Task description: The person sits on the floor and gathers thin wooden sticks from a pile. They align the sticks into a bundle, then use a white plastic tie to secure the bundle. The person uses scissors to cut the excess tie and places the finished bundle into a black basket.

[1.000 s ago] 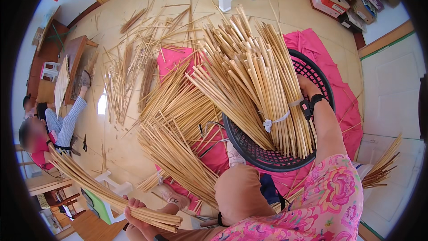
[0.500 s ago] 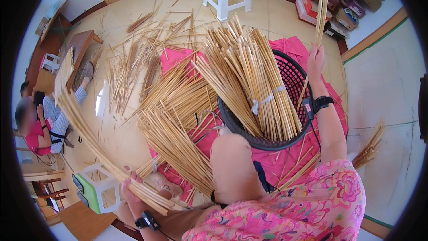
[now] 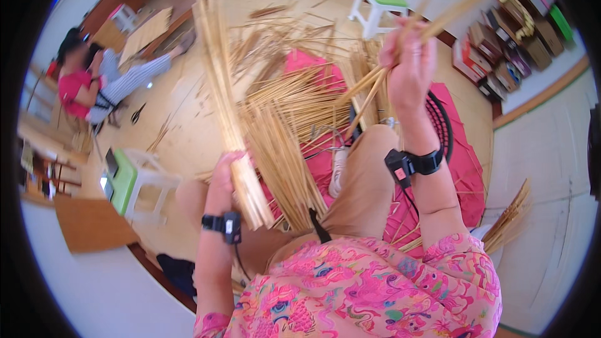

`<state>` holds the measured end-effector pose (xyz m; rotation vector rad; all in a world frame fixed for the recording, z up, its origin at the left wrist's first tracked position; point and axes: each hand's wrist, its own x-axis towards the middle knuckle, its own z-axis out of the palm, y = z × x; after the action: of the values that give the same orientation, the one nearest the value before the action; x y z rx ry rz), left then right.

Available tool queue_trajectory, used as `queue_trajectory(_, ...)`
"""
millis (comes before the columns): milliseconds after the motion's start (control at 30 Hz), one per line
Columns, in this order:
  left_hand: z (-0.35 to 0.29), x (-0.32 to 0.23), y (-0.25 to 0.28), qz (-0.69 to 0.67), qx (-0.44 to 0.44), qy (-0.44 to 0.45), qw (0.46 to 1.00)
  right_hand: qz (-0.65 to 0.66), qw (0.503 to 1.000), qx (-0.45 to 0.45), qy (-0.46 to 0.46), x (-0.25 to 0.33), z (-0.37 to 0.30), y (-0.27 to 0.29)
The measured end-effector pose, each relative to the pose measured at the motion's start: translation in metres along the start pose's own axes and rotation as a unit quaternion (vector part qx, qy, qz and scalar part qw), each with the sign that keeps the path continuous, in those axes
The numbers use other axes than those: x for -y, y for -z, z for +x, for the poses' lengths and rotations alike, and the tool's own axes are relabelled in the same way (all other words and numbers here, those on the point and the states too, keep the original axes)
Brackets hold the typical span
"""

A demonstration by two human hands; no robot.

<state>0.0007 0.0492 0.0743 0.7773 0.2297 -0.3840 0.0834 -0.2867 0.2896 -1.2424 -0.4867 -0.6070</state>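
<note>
My left hand (image 3: 226,172) is closed round the lower part of a bundle of long straw-coloured stalks (image 3: 222,97), which stands nearly upright, leaning slightly. My right hand (image 3: 410,53) is raised at the upper right, fingers closed on a few more stalks (image 3: 466,3) that slant up to the right and look blurred. Between my arms, a thick pile of cut stalks (image 3: 278,156) lies against my legs. Behind it, more stalks (image 3: 294,100) are heaped on a pink cloth (image 3: 460,144). A dark mesh basket (image 3: 443,119) is mostly hidden by my right arm.
A green-topped white stool (image 3: 379,0) stands at the back; another stool (image 3: 128,181) is at left. Loose stalks (image 3: 275,34) litter the tiled floor. A seated person (image 3: 84,87) is at far left. Boxes (image 3: 494,56) are stacked at right, with a stalk bundle (image 3: 510,219) nearer me.
My view has turned left. The left-hand bundle has swung more upright. My right hand has moved in front of the basket, its stalks now tilting to the right.
</note>
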Motion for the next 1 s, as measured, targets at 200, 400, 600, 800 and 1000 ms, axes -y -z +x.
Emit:
queue_trajectory(200, -0.018, -0.018, -0.006, 0.002, 0.010, -0.062, 0.998, 0.084, 0.928, 0.093, -0.350, -0.101, -0.118, -0.081)
queue_trajectory(400, -0.030, -0.070, 0.003, 0.062, -0.011, -0.091, 0.994, 0.029, 0.879, 0.217, -0.424, -0.166, -0.150, -0.101)
queue_trajectory(600, 0.004, -0.109, 0.021, 0.051, -0.012, -0.068, 0.996, 0.029, 0.851, 0.283, -0.442, -0.202, -0.121, -0.109)
queue_trajectory(800, 0.060, -0.118, 0.026, 0.016, -0.095, -0.054, 0.994, -0.135, 0.872, 0.445, -0.156, -0.224, -0.072, -0.083)
queue_trajectory(1000, 0.068, -0.116, 0.019, -0.038, -0.114, -0.029, 0.992, -0.293, 0.829, 0.474, -0.039, -0.212, -0.017, -0.061)
